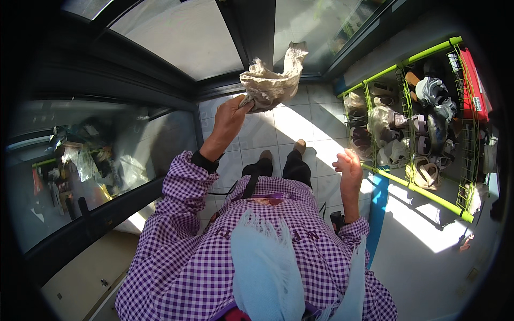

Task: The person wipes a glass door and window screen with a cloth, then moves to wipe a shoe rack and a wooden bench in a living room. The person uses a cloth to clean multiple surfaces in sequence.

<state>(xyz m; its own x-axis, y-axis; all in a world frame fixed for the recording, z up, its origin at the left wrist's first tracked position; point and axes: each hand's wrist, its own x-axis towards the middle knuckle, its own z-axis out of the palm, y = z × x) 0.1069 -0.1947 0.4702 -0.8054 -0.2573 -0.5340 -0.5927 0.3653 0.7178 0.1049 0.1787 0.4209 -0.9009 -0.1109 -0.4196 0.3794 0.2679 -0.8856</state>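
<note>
A crumpled off-white cloth [273, 82] hangs in the air, its near corner pinched in my left hand [231, 120]. The cloth's far end curls upward in front of a dark-framed glass panel [176, 36]. My right hand [349, 163] is raised at the right with its fingers loosely bent and nothing in them, near the lower rail of the shoe rack. A purple checked smock [200, 273] covers my arms and body, and a light blue fringed scarf [265, 265] hangs down its front.
On the right stands a green-framed shoe rack [421, 196] holding several shoes and a red box [474, 86]. Dark-framed glass [132, 140] reflects things on the left. My feet stand on a tiled floor [257, 134] crossed by bright sunlight.
</note>
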